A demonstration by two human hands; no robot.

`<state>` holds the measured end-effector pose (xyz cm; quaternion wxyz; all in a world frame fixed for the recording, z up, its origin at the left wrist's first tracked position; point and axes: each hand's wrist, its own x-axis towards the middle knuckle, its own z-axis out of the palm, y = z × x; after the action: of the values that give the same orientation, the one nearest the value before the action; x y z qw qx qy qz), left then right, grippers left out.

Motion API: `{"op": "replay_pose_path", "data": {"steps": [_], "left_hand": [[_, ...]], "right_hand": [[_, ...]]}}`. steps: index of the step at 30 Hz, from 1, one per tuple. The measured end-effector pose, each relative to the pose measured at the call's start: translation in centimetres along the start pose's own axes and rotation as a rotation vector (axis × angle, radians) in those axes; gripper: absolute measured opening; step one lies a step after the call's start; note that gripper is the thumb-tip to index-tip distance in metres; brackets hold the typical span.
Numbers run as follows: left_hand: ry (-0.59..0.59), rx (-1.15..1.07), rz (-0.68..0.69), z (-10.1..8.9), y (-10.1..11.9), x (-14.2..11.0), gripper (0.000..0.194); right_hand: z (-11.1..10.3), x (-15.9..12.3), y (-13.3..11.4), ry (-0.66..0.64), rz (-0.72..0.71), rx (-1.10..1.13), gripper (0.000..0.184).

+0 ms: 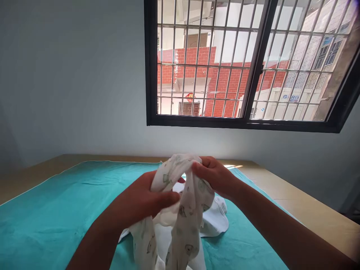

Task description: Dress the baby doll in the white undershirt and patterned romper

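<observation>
My left hand [143, 200] and my right hand [215, 175] both grip a small white garment [184, 213] with faint grey printed figures. They hold it bunched up just above a teal cloth [62, 210]. The left thumb presses on the fabric from the front. The right fingers pinch its upper edge. The lower part of the garment hangs down and out of the bottom of the view. A plain white piece of fabric [218, 219] lies on the teal cloth beneath the right hand.
The teal cloth covers a wooden table [295, 202] pushed against a grey wall. A dark-framed window [247, 63] with metal bars is above the table's far edge. Red brick buildings show outside.
</observation>
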<state>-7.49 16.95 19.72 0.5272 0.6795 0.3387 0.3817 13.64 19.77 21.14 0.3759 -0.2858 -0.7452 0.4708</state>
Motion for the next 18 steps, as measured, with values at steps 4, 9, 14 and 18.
{"op": "replay_pose_path", "data": {"steps": [4, 9, 14, 18], "left_hand": [[0.034, 0.233, -0.058, 1.2, 0.4, 0.0, 0.026], [0.296, -0.261, 0.063, 0.6, 0.5, -0.2, 0.045], [0.237, -0.603, 0.138, 0.2, -0.1, -0.8, 0.055], [0.126, -0.579, 0.143, 0.4, -0.5, -1.2, 0.056]], "right_hand": [[2.3, 1.0, -1.7, 0.093, -0.153, -0.274, 0.045], [1.6, 0.9, -3.2, -0.018, -0.115, -0.355, 0.047], [-0.3, 0.2, -4.9, -0.455, 0.148, -0.278, 0.034], [0.1, -0.2, -5.0, -0.233, -0.073, 0.058, 0.041]]}}
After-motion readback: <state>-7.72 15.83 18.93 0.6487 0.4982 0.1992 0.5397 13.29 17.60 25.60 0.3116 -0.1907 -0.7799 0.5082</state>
